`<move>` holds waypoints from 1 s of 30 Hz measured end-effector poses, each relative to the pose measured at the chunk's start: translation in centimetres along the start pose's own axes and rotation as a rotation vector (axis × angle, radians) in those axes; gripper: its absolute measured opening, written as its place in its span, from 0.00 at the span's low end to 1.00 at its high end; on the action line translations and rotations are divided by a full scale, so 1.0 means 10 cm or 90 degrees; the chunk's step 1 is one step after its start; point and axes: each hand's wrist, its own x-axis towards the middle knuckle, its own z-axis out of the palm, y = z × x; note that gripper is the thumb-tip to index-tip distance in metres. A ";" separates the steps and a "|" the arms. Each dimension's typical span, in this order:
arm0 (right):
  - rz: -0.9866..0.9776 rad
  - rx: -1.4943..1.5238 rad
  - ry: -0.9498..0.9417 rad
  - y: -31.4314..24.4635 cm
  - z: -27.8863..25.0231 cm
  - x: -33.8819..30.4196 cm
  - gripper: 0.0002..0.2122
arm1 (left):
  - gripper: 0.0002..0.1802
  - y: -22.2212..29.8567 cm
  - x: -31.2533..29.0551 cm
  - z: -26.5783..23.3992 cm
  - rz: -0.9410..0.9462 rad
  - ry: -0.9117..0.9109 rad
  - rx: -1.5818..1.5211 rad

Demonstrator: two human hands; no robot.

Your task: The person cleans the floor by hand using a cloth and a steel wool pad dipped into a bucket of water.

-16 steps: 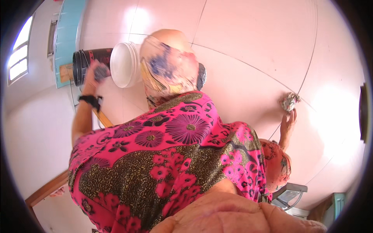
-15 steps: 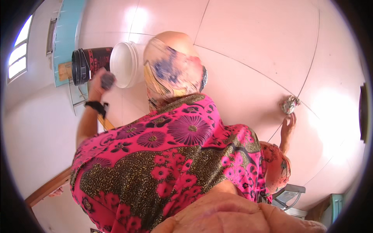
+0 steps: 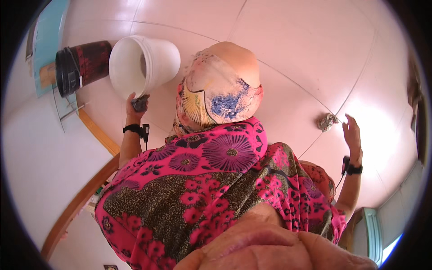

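My left grip (image 3: 138, 102) is clamped on a dark cloth (image 3: 141, 104), pressed at the white bucket (image 3: 141, 65) rim just above it. My right grip (image 3: 352, 135) is spread apart, beside a crumpled rag (image 3: 327, 121).

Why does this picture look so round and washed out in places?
Head view: a fisheye lens bends the floor tile lines and leaves a black rim at the corners; strong glare whitens the floor near the right hand and crumpled rag; the white bucket by the left hand looks sharp.
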 end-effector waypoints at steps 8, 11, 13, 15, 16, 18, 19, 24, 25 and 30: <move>-0.062 0.042 0.039 0.27 -0.43 0.50 0.18 | 0.25 0.11 0.03 0.77 0.074 -0.134 -0.049; -0.038 0.014 0.031 0.62 -0.46 0.44 0.18 | 0.23 0.08 -0.10 1.05 0.240 0.026 0.212; -0.013 0.026 0.047 0.74 -0.35 0.30 0.18 | 0.19 0.17 -0.25 1.59 0.175 0.056 0.296; -0.010 0.063 0.024 0.76 -0.33 0.21 0.17 | 0.16 0.21 -0.41 1.99 0.126 0.045 0.309; -0.012 0.080 0.012 0.75 -0.32 0.19 0.17 | 0.15 0.20 -0.38 2.16 0.161 0.053 0.321; -0.012 0.267 0.025 0.73 -0.16 0.20 0.16 | 0.13 0.24 -0.31 2.48 0.175 0.102 0.300; -0.019 0.358 0.031 0.65 -0.11 0.27 0.16 | 0.13 0.23 -0.37 2.68 0.233 0.102 0.381; -0.043 0.399 -0.019 0.01 0.07 0.76 0.26 | 0.12 0.48 0.29 3.47 0.156 -0.002 0.418; 0.035 0.487 -0.054 -0.35 -0.11 0.83 0.28 | 0.12 0.55 0.60 3.48 0.163 -0.006 0.400; -0.031 0.574 -0.031 -0.66 -0.29 0.97 0.31 | 0.11 -0.08 0.49 5.06 0.099 -0.222 0.649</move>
